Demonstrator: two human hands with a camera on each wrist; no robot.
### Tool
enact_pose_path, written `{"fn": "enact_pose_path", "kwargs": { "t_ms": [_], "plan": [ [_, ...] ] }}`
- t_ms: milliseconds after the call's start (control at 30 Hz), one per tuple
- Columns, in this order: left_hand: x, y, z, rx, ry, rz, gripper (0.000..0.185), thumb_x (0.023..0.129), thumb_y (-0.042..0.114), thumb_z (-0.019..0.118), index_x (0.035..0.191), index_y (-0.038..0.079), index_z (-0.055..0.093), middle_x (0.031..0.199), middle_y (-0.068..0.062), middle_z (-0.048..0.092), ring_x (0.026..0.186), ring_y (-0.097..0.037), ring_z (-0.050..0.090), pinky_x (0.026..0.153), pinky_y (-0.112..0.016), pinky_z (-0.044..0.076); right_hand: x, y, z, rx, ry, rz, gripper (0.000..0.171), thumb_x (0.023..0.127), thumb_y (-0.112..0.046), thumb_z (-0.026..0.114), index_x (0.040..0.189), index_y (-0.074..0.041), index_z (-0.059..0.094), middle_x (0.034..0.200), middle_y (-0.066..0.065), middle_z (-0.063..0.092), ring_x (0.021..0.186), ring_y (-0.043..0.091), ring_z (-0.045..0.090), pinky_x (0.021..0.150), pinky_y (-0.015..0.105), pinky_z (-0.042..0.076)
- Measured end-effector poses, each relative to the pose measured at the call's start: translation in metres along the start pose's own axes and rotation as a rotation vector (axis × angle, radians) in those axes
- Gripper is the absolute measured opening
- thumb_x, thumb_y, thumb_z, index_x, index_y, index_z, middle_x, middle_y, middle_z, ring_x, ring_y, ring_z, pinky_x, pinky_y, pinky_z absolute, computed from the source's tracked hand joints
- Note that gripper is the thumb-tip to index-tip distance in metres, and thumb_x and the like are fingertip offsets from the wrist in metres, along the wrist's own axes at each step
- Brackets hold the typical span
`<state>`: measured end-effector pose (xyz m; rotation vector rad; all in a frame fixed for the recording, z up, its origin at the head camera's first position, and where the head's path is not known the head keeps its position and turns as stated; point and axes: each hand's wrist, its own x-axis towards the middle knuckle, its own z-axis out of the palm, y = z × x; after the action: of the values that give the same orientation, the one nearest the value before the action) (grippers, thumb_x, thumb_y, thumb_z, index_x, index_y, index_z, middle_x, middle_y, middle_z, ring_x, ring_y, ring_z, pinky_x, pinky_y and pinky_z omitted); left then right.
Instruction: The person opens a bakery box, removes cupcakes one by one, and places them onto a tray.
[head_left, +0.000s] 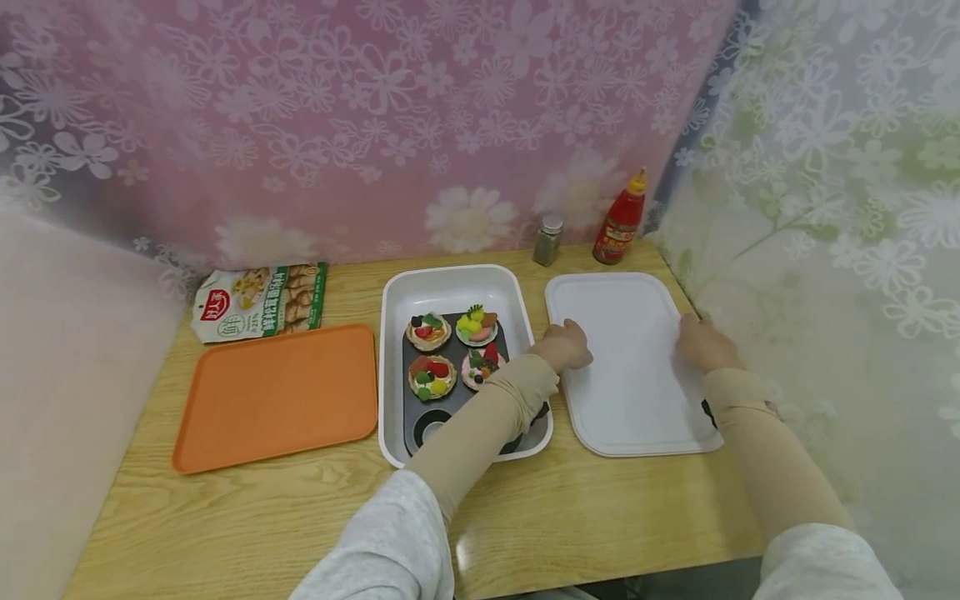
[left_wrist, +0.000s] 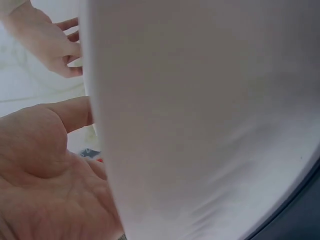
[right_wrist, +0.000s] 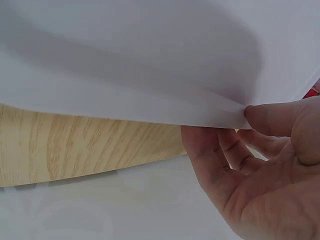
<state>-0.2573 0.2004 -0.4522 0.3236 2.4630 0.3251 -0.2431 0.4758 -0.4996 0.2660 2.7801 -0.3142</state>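
Head view first: we've got both hands on the flat white rectangular plastic tray point(head_left: 630, 367), which sits on the light wooden table point(head_left: 300, 517) at the three o'clock side of the deep white plastic tub point(head_left: 450, 287). Our left hand point(head_left: 564, 345) grips the tray's nine o'clock rim, thumb over the top, and our right hand point(head_left: 701, 343) takes the three o'clock rim. On the right wrist view we see the thumb and curled fingers point(right_wrist: 235, 150) pinching that edge, which looks raised just off the tabletop. So we judge the grasp done and the carry barely begun.

Inside the tub, four little fruit-topped tarts point(head_left: 453, 352) sit in a dark muffin pan point(head_left: 450, 421), untouched.

Room now. At three o'clock the floral curtain point(head_left: 832, 250) crowds our right hand, tight there. At twelve o'clock stand a small glass spice shaker point(head_left: 548, 240) and a red sauce bottle point(head_left: 621, 220), close to the tray's far edge. At nine o'clock the tub nearly touches. Open space lies toward six o'clock, and farther off, the flat orange plastic tray point(head_left: 277, 396) beside a printed food packet point(head_left: 258, 302).
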Motion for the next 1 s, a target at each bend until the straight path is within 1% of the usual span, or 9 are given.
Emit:
{"fn": "enact_pose_path", "kwargs": {
  "t_ms": [200, 333, 500, 533, 633, 767, 833, 900, 1000],
  "plan": [
    [-0.008, -0.002, -0.004, 0.015, -0.017, -0.023, 0.078, 0.107, 0.040, 0.049, 0.171, 0.012, 0.012, 0.171, -0.016, 0.033, 0.156, -0.022, 0.038, 0.117, -0.034, 0.046, -0.002, -0.013, 0.000, -0.007, 0.029, 0.018, 0.053, 0.106, -0.014, 0.018, 0.145, 0.021, 0.029, 0.138, 0.050, 0.035, 0.125, 0.070, 0.044, 0.099, 0.077, 0.043],
    [-0.011, -0.003, -0.005, 0.047, -0.033, -0.017, 0.078, 0.108, 0.041, 0.046, 0.171, 0.010, 0.011, 0.171, -0.015, 0.034, 0.156, -0.022, 0.038, 0.120, -0.032, 0.043, 0.000, -0.014, 0.002, -0.005, 0.043, 0.009, 0.051, 0.107, -0.013, 0.018, 0.142, 0.021, 0.031, 0.136, 0.050, 0.036, 0.122, 0.072, 0.046, 0.096, 0.078, 0.043],
    [-0.013, -0.008, -0.006, 0.057, -0.061, 0.016, 0.079, 0.109, 0.041, 0.046, 0.170, 0.007, 0.009, 0.171, -0.015, 0.034, 0.156, -0.022, 0.039, 0.121, -0.032, 0.043, -0.001, -0.013, 0.007, -0.001, 0.068, -0.003, 0.047, 0.107, -0.014, 0.020, 0.136, 0.019, 0.036, 0.131, 0.051, 0.040, 0.118, 0.072, 0.048, 0.092, 0.077, 0.045],
    [-0.013, -0.011, -0.006, 0.055, -0.058, 0.039, 0.079, 0.109, 0.041, 0.046, 0.170, 0.006, 0.010, 0.171, -0.015, 0.033, 0.157, -0.023, 0.038, 0.122, -0.033, 0.042, -0.001, -0.013, 0.008, -0.003, 0.077, -0.003, 0.046, 0.107, -0.015, 0.022, 0.134, 0.018, 0.037, 0.130, 0.051, 0.041, 0.117, 0.072, 0.049, 0.091, 0.077, 0.045],
    [-0.016, -0.025, -0.011, -0.001, -0.023, 0.125, 0.080, 0.109, 0.042, 0.048, 0.169, 0.003, 0.012, 0.172, -0.016, 0.033, 0.159, -0.025, 0.036, 0.124, -0.034, 0.039, -0.001, -0.020, 0.010, 0.020, 0.129, 0.004, 0.042, 0.104, -0.015, 0.030, 0.131, 0.016, 0.040, 0.129, 0.049, 0.042, 0.116, 0.073, 0.046, 0.089, 0.078, 0.045],
    [-0.024, -0.048, -0.031, -0.074, 0.053, 0.250, 0.081, 0.110, 0.043, 0.050, 0.168, -0.001, 0.013, 0.172, -0.020, 0.030, 0.160, -0.029, 0.033, 0.127, -0.036, 0.036, 0.002, -0.043, 0.006, 0.041, 0.234, -0.050, 0.045, 0.104, -0.017, 0.043, 0.134, 0.017, 0.041, 0.128, 0.049, 0.043, 0.114, 0.072, 0.043, 0.089, 0.077, 0.042],
    [-0.030, -0.061, -0.046, -0.099, 0.082, 0.286, 0.081, 0.110, 0.042, 0.050, 0.168, 0.000, 0.012, 0.173, -0.021, 0.028, 0.161, -0.030, 0.030, 0.128, -0.038, 0.034, 0.006, -0.058, 0.003, 0.024, 0.272, -0.091, 0.049, 0.105, -0.018, 0.046, 0.137, 0.018, 0.041, 0.127, 0.049, 0.045, 0.113, 0.072, 0.045, 0.091, 0.076, 0.041],
    [-0.036, -0.076, -0.060, -0.127, 0.115, 0.317, 0.081, 0.110, 0.040, 0.051, 0.168, 0.000, 0.012, 0.174, -0.021, 0.025, 0.163, -0.031, 0.025, 0.130, -0.039, 0.031, 0.009, -0.073, -0.001, 0.012, 0.268, -0.115, 0.054, 0.107, -0.021, 0.046, 0.144, 0.017, 0.037, 0.133, 0.048, 0.044, 0.115, 0.070, 0.045, 0.094, 0.075, 0.041],
    [-0.040, -0.101, -0.079, -0.191, 0.151, 0.314, 0.080, 0.109, 0.038, 0.052, 0.169, 0.003, 0.011, 0.176, -0.019, 0.020, 0.165, -0.030, 0.019, 0.132, -0.041, 0.026, 0.012, -0.098, -0.006, 0.037, 0.238, -0.104, 0.059, 0.108, -0.027, 0.045, 0.153, 0.010, 0.032, 0.143, 0.044, 0.040, 0.121, 0.067, 0.046, 0.095, 0.076, 0.043]
  ]
}}
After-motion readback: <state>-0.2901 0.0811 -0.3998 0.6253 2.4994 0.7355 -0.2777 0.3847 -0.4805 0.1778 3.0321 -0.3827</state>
